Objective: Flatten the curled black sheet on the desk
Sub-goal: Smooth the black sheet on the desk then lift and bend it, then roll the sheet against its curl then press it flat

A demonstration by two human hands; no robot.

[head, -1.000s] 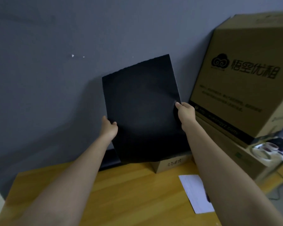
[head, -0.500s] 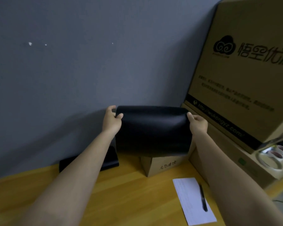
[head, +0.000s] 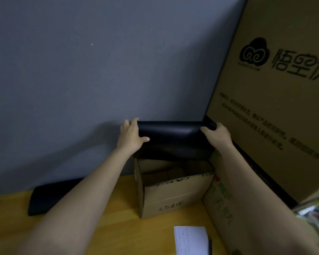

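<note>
The black sheet [head: 173,138] is bent over into a rounded fold and held in the air against the grey wall, just above an open small cardboard box [head: 173,196]. My left hand [head: 131,137] grips the sheet's left end, fingers over the fold. At the right end, my right hand [head: 217,135] grips it the same way. The sheet's lower edge hangs at the box's back rim. The wooden desk [head: 103,232] lies below my arms.
A big printed cardboard box [head: 276,100] stands stacked on another carton [head: 226,214] at the right. A flat black pad [head: 44,199] lies by the wall on the left. White paper [head: 190,240] with a pen [head: 210,245] lies at the front.
The sheet went from flat and upright against the wall to bent over into a low rounded fold. Both hands moved up to its top ends. The view shifted closer and to the right.
</note>
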